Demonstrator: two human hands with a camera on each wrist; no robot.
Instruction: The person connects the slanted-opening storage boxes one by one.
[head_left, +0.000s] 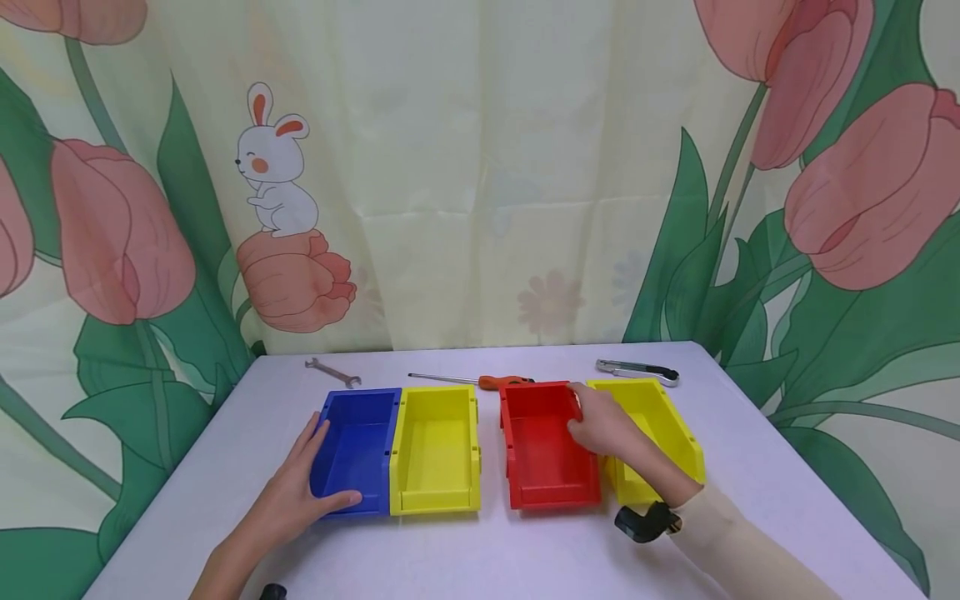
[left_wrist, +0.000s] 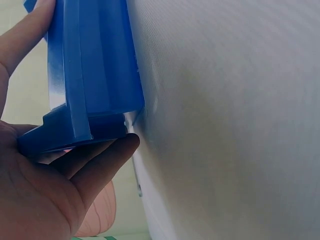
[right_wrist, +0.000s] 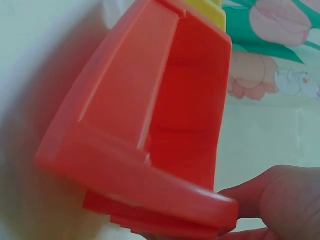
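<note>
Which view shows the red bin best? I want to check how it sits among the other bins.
The head view: it shows the whole red bin on the table, between two yellow bins, with the right hand on its right wall. The right wrist view shows only the bin close up and tilted. The left wrist view misses it.

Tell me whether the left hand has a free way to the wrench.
Probably yes. The wrench lies on bare table behind the blue bin, nothing over it. The left hand grips that bin and would have to let go first.
</note>
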